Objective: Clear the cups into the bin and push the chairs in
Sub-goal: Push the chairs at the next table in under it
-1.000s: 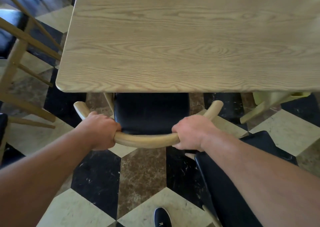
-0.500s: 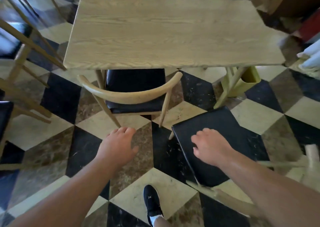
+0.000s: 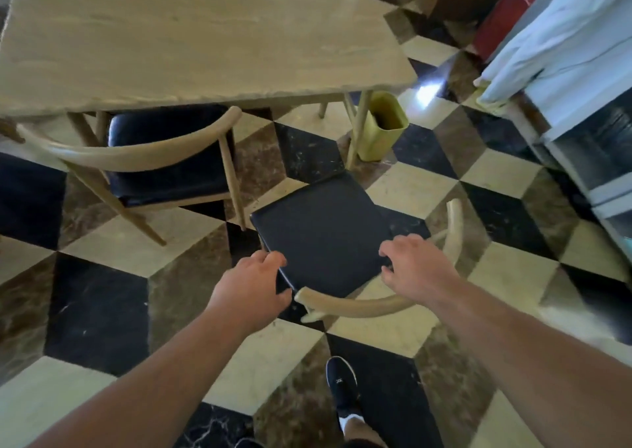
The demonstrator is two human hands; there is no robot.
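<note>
Fingers of both the left hand (image 3: 251, 285) and right hand (image 3: 415, 270) spread, gripping nothing; left chair (image 3: 143, 157) tucked, no cups visible, centre chair (image 3: 325, 239) remains out.

Item, left hand (image 3: 251, 288): I had gripped the curved back of the first chair (image 3: 136, 155) a second before; it let go, drew back over the floor, then moved toward 3 o'clock to the near left corner of the second chair (image 3: 325, 242), fingers spread.

Item, right hand (image 3: 415, 270): it released the same backrest and came over the seat's right edge at 1 o'clock of the curved backrest (image 3: 359, 305), fingers loosely curled, not closed.

Item, view: it pulled back and swung right; the table (image 3: 205, 44) receded toward 11 o'clock, and the yellow bin (image 3: 383, 129) came fully into sight.
</note>
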